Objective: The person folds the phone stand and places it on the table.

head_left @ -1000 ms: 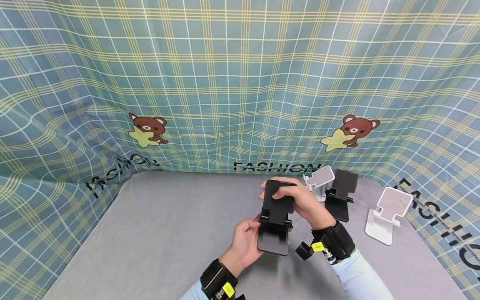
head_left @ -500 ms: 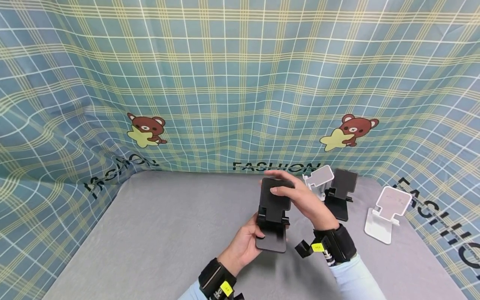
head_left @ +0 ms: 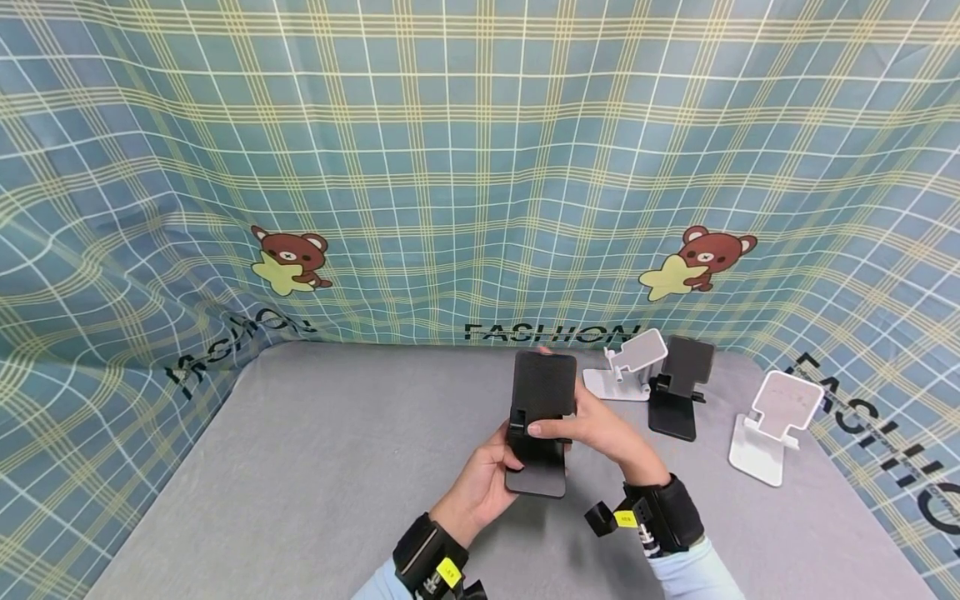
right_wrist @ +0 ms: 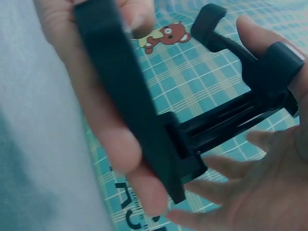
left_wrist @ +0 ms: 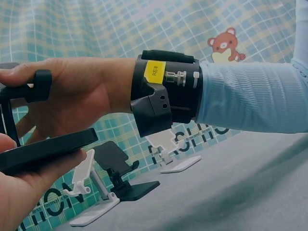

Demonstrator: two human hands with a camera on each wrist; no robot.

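Note:
A black folding phone stand (head_left: 545,383) is held above the grey table, its upper plate raised over its base plate. My left hand (head_left: 480,483) grips the base from the left, thumb on top and fingers underneath. On the right side, my right hand (head_left: 600,425) has its thumb across the lower part of the upper plate, near the hinge. In the right wrist view the support arm (right_wrist: 226,120) joins base and plate, and the other fingers of my right hand (right_wrist: 264,183) extend behind it. The left wrist view shows the base edge (left_wrist: 53,147) resting on my left fingers.
On the table (head_left: 337,467) at the right stand a white phone stand (head_left: 641,352), a black one (head_left: 686,367) close beside it, and another white one (head_left: 787,404) farther right. A plaid curtain (head_left: 480,208) surrounds the table at the back and sides.
My right thumb has slid down from the upper plate's face to near the hinge. The held stand has shifted slightly left, and the rear white stand's base shows more.

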